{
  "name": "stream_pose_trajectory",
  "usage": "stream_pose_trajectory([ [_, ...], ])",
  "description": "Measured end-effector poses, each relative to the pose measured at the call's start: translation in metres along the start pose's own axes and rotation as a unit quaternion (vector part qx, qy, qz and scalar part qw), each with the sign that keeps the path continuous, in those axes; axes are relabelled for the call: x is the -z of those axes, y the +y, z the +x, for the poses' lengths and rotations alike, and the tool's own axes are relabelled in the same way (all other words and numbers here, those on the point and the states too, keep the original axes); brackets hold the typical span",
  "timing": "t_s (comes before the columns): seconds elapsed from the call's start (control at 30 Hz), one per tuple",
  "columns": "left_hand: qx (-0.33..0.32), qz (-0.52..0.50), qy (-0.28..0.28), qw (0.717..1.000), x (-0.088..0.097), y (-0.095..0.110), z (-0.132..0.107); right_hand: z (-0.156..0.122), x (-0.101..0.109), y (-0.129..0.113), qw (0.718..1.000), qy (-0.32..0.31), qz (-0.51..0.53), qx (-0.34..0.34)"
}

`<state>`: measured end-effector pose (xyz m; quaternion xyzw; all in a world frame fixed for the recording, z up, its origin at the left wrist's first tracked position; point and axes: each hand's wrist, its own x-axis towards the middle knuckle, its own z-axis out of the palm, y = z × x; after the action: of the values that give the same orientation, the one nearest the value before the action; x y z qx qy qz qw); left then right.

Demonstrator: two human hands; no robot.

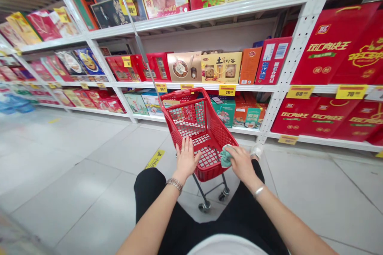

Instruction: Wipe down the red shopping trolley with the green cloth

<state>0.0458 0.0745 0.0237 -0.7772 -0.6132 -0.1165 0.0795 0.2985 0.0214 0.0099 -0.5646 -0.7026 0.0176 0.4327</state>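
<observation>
Cloth [226, 156] teal, crumpled | right hand [241, 164] gripping it | left hand [186, 158] open on red shopping trolley [220, 129]

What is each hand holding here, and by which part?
Left hand rests on the near rim of the red trolley basket; right hand presses a teal cloth onto its right rim.

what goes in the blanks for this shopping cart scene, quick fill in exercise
The right hand presses a ____ cloth on the rim.
The left hand rests on the ____ cart.
The yellow shelf tag above the green box reads ____.

green; red; 78
</observation>
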Motion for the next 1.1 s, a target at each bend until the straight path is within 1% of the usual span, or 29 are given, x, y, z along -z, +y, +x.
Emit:
stream_pose_trajectory([
  [0.07, 0.003, -0.002, 0.000, 1.000, -0.002, 0.006, -0.001, -0.001, -0.015, 0.002, 0.999, 0.015, -0.036, -0.023],
  [0.13, 0.004, -0.006, 0.002, 1.000, -0.004, 0.011, 0.000, -0.002, -0.027, 0.002, 0.997, 0.031, -0.051, -0.041],
  [0.23, 0.013, -0.013, 0.004, 1.000, -0.004, 0.017, 0.002, -0.005, -0.037, -0.008, 0.997, 0.035, -0.054, -0.050],
  [0.33, 0.023, -0.014, 0.009, 1.000, -0.002, 0.020, 0.004, -0.015, -0.048, -0.034, 0.998, 0.021, -0.055, -0.033],
  [0.43, 0.020, -0.013, 0.005, 1.000, 0.001, 0.021, 0.003, -0.026, -0.060, -0.064, 0.998, -0.017, -0.064, 0.006],
  [0.5, 0.015, -0.014, -0.002, 1.000, 0.004, 0.017, 0.002, -0.030, -0.064, -0.072, 0.997, -0.039, -0.066, 0.033],
  [0.53, 0.011, -0.014, -0.005, 1.000, 0.006, 0.015, 0.001, -0.030, -0.063, -0.071, 0.996, -0.045, -0.066, 0.042],
  [0.6, -0.005, -0.011, -0.003, 1.000, 0.008, 0.009, 0.001, -0.026, -0.057, -0.055, 0.996, -0.043, -0.063, 0.047],
  [0.67, -0.028, -0.008, 0.004, 1.000, 0.010, 0.005, 0.001, -0.017, -0.047, -0.027, 0.998, -0.018, -0.058, 0.032],
  [0.73, -0.048, -0.008, 0.005, 0.999, 0.011, 0.006, 0.003, -0.006, -0.036, 0.006, 0.999, 0.015, -0.052, 0.008],
  [0.8, -0.060, -0.011, 0.003, 0.998, 0.011, 0.012, 0.004, 0.007, -0.027, 0.038, 0.999, 0.025, -0.043, -0.005],
  [0.9, -0.076, -0.015, 0.001, 0.997, 0.010, 0.029, 0.007, 0.030, -0.019, 0.075, 0.999, 0.008, -0.032, -0.022],
  [1.0, -0.102, -0.033, -0.005, 0.994, 0.009, 0.047, 0.006, 0.052, -0.009, 0.099, 0.999, -0.010, -0.026, -0.041],
  [1.1, -0.115, -0.068, -0.024, 0.991, 0.011, 0.058, 0.002, 0.063, 0.001, 0.110, 0.999, -0.016, -0.020, -0.038],
])
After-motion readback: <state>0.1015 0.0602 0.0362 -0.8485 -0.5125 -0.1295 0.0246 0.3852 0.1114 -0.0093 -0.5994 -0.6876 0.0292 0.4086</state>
